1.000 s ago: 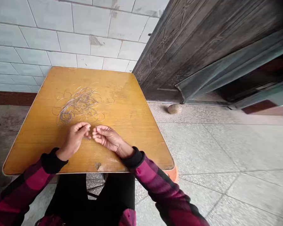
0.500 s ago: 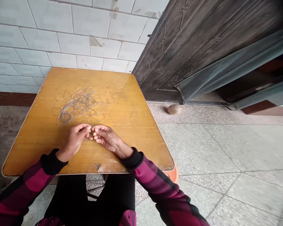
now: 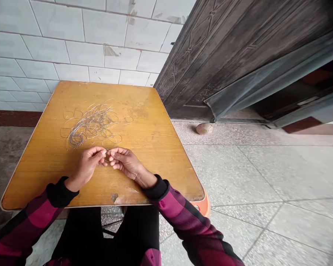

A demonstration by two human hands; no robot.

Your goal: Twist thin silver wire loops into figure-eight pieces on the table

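Note:
My left hand (image 3: 86,165) and my right hand (image 3: 125,161) meet over the near middle of a worn wooden table (image 3: 155,147). Both hands are closed in a pinch on a thin wire ring (image 3: 107,156) held between their fingertips. Just beyond the hands lies a loose tangle of thin silvery wire loops (image 3: 91,125) spread over the table's left centre. Both arms wear red and black checked sleeves with black cuffs.
A white tiled wall (image 3: 72,44) stands behind the table. A dark carved wooden door (image 3: 238,55) leans open at the right. A round stone (image 3: 204,128) lies on the paved floor by the door. An orange rim (image 3: 204,207) shows under the table's near right corner.
My two hands have come together: a second ago their fingertips were apart, now they pinch the same wire ring. The view has tilted slightly.

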